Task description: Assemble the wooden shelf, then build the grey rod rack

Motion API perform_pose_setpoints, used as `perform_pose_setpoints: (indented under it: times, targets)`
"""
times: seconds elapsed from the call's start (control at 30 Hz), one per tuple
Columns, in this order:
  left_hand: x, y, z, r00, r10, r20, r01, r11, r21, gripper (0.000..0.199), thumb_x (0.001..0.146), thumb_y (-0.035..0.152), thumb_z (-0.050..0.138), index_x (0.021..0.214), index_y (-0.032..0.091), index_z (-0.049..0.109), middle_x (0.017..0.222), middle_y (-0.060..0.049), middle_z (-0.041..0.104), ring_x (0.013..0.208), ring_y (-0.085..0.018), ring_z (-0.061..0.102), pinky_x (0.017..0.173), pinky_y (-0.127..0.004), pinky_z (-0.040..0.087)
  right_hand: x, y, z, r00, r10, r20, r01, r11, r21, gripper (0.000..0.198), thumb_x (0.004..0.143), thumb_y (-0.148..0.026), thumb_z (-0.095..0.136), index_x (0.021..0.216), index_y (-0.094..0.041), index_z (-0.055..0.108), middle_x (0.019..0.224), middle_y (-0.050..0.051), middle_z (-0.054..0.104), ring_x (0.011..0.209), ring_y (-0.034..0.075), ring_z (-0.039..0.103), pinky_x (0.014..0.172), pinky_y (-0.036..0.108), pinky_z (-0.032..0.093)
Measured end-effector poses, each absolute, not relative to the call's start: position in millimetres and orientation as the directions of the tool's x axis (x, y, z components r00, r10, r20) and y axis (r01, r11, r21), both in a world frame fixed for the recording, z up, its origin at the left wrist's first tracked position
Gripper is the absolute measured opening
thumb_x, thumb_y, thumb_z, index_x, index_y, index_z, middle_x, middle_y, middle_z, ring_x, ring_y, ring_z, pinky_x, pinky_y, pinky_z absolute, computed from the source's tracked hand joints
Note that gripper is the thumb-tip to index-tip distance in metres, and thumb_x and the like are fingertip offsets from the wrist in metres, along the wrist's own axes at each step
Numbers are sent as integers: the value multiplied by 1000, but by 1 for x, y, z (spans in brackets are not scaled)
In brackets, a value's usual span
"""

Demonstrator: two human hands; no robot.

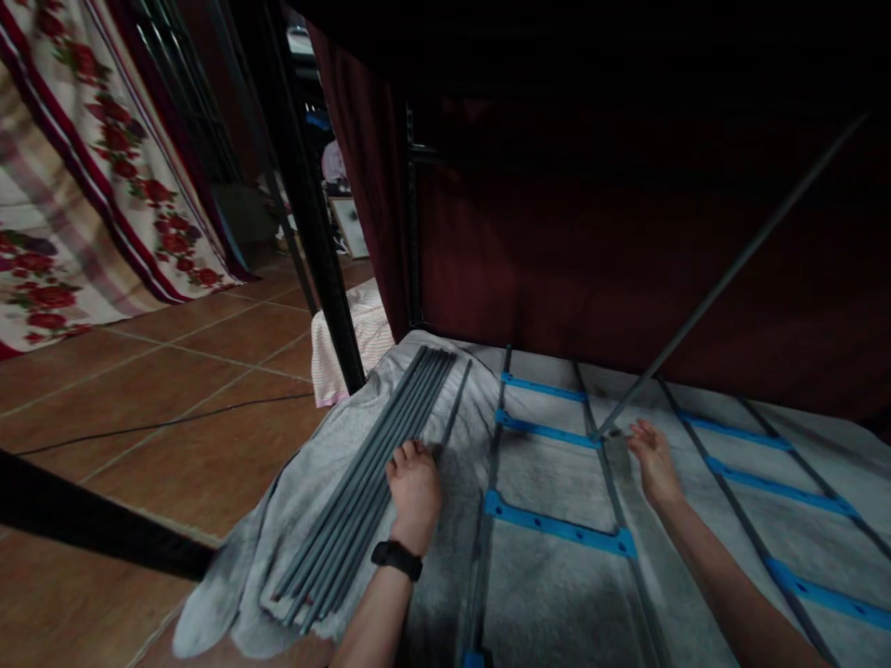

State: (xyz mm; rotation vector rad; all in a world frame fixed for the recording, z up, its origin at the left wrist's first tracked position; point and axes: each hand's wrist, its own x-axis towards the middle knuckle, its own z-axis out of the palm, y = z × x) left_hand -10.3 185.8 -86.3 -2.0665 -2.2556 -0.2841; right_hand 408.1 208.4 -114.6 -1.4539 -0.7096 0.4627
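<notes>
My left hand (416, 490), with a black band on its wrist, is over the right edge of a bundle of grey rods (376, 464). Its fingers curl down and cover part of a loose grey rod (456, 404); what they grip is hidden. My right hand (652, 459) is open, fingers apart. It is close to the lower end of a long slanting rod (724, 278), with a visible gap between them. That end meets the right tip of a blue holed bar (547, 430), part of a ladder-like frame of rods and blue bars.
A second ladder-like frame (780, 487) lies to the right on the grey blanket (487, 390). Black metal posts (316, 213) stand at the left. Dark red cloth (557, 250) hangs behind. A cable (167, 424) crosses the tiled floor (181, 380).
</notes>
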Motion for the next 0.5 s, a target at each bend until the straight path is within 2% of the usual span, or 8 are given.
perform_pose_setpoints:
  times: [0.07, 0.13, 0.27, 0.37, 0.43, 0.5]
  targets:
    - [-22, 185, -89, -121, 981, 150, 991, 111, 72, 43, 93, 6, 28, 103, 12, 69, 102, -16, 61, 105, -30, 56, 81, -40, 48, 408, 183, -132, 713, 693, 102, 133, 9, -991, 45, 52, -39, 71, 94, -26, 65, 101, 7, 70, 99, 27, 66, 89, 44, 54]
    - [-26, 184, -91, -125, 982, 140, 991, 116, 70, 42, 93, 6, 28, 102, 13, 69, 102, -16, 60, 106, -30, 55, 78, -37, 49, 399, 162, -142, 709, 701, 80, 132, -20, -991, 38, 54, -40, 71, 89, -26, 68, 98, 8, 72, 93, 29, 68, 83, 45, 57]
    - [-26, 186, -94, -134, 973, 187, 991, 130, 32, 43, 94, 7, 27, 113, 8, 66, 105, -18, 58, 103, -29, 56, 80, -36, 47, 359, 137, -142, 663, 741, 103, 137, 14, -990, 28, 59, -43, 70, 83, -28, 72, 96, 8, 73, 85, 27, 69, 72, 41, 59]
    - [-29, 187, -96, -102, 976, 190, 994, 105, -6, 44, 94, 6, 25, 106, 6, 67, 101, -18, 60, 102, -29, 58, 82, -37, 46, 324, 132, -133, 591, 801, 91, 116, 27, -993, 25, 62, -43, 70, 82, -28, 73, 91, 7, 74, 80, 26, 68, 67, 39, 58]
    - [-32, 187, -96, -118, 976, 185, 993, 120, 5, 43, 94, 7, 25, 103, 5, 67, 98, -19, 61, 100, -30, 61, 79, -36, 46, 300, 132, -127, 550, 831, 82, 86, 42, -995, 23, 64, -42, 69, 83, -28, 72, 87, 6, 74, 75, 26, 67, 63, 38, 57]
    - [-35, 187, -94, -171, 967, 191, 984, 159, 76, 41, 96, 11, 25, 107, 4, 64, 95, -19, 63, 94, -30, 64, 75, -35, 45, 277, 133, -121, 509, 855, 101, 80, 70, -994, 20, 67, -40, 66, 83, -28, 71, 82, 5, 73, 70, 24, 65, 61, 37, 56]
